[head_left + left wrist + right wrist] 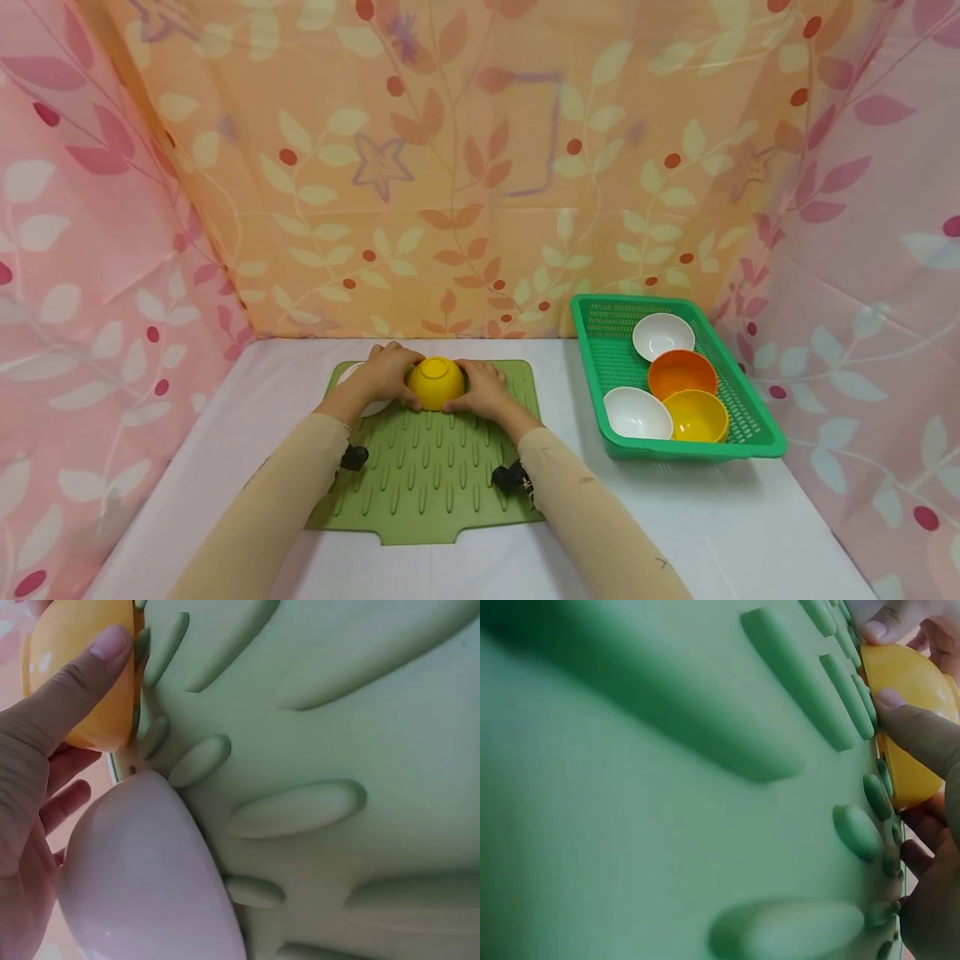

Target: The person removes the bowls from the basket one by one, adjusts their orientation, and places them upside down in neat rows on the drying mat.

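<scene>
A yellow bowl (436, 385) sits upside down near the far edge of a green ridged drying mat (420, 492). My left hand (386, 375) grips its left side, the thumb lying on the bowl wall in the left wrist view. From the opposite side my right hand (483, 390) holds the same bowl, thumb near the rim and fingers behind. An upturned white bowl (150, 870) rests on the mat beside the yellow one, mostly hidden under my left hand and wrist in the head view.
At the right stands a green basket (588, 358) holding two white bowls (663, 333), an orange bowl (682, 375) and another yellow bowl (697, 417). White cloth (570, 500) covers the table. Floral curtains (450, 167) enclose the back and both sides.
</scene>
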Demonstrator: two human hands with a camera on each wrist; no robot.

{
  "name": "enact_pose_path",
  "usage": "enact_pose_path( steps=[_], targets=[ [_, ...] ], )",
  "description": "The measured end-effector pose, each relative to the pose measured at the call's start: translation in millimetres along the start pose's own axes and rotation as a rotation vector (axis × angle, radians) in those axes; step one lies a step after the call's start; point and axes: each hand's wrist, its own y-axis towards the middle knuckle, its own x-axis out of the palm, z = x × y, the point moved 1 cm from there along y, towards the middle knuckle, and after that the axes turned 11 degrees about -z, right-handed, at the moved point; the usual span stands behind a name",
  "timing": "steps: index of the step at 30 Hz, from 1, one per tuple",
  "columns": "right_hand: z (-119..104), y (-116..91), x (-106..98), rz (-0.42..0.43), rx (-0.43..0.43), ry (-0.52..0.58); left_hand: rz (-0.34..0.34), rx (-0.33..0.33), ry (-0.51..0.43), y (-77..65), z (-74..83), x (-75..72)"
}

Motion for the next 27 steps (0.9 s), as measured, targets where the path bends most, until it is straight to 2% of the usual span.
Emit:
enact_pose_path(
  steps=[5, 9, 13, 20, 23, 27],
  targets=[
    [0.9, -1.0, -2.0, -0.017, -0.006, -0.033, 0.029, -0.009, -0.008, 2.0, 5.9, -3.5],
    [-0.6, -2.0, -3.5, -0.029, -0.019, -0.037, 0.069, 0.022, -0.087, 6.1, 10.4, -7.7],
    [-1.4, -2.9, -3.7, -0.038, -0.023, -0.038, 0.068, 0.058, -0.157, 8.4, 13.5, -10.5],
    [1.3, -2.6, -3.0, -0.037, -0.014, -0.035, 0.073, 0.040, -0.315, 4.6, 17.9, -11.8],
    [2.7, -1.8, -2.4, -0.044, -0.012, -0.037, 0.072, 0.035, -0.305, 4.2, 19.3, -12.1],
    [1.4, -1.8, -3.2, -0.048, -0.015, -0.040, 0.059, 0.012, -0.239, 4.1, 23.6, -12.6]
  ],
)
